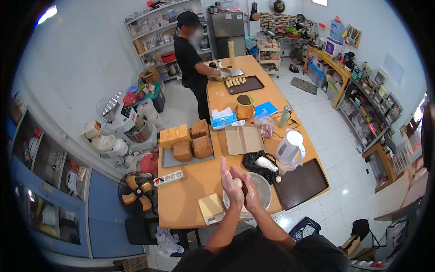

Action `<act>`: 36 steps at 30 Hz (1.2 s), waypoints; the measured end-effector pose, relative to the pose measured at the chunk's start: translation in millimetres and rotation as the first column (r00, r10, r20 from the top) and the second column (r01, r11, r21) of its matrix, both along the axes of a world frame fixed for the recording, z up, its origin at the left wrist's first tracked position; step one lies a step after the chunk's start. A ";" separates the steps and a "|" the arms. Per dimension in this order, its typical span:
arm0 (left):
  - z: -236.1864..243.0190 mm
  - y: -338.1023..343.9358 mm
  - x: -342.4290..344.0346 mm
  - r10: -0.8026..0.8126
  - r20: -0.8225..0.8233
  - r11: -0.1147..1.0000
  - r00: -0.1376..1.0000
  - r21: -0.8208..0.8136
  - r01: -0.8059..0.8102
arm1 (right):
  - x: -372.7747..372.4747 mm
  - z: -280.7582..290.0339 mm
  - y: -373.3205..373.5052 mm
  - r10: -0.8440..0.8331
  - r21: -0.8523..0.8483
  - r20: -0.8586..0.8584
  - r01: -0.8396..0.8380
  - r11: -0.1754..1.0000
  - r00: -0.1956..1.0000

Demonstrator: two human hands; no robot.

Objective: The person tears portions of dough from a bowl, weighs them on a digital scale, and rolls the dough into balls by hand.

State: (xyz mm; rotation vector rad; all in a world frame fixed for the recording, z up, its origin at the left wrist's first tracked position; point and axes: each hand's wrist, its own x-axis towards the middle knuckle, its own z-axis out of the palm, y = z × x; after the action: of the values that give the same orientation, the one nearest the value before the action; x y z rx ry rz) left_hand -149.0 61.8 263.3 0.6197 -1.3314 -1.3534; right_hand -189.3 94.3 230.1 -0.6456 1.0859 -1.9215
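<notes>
Between my palms, above a wide metal bowl (265, 192), is a pale dough ball (238, 182). My left hand (231, 188) presses it from one side with fingers stretched up. From the other side my right hand (250, 192) cups it, partly hiding it. Both palms look dusted with white. Just beyond the bowl lies a black plastic bag (248, 160) with a white mass of dough (266, 163) in it. One small dough ball (277, 179) sits at the corner of a dark baking tray (303, 185). Left of the bowl stands a kitchen scale (211, 209).
Loaves (182, 150) on a metal tray and a power strip (169, 178) lie on the left. A white kettle (291, 147) and open cardboard box (244, 139) stand beyond the bag. At the far end, a co-worker (190, 59) reaches into a bowl beside a tray of dough balls (235, 82).
</notes>
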 end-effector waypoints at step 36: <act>-40.3 0.7 -3.2 -0.113 0.049 0.988 0.992 -0.102 0.118 | -9.6 -31.8 -5.5 -0.012 -0.053 -0.003 0.012 0.999 1.000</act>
State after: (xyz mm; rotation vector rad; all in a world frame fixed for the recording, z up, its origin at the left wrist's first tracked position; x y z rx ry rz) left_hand -152.2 62.5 223.0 0.5099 -1.4823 -1.3598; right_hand -199.0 88.8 198.3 -0.6733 1.0464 -1.9654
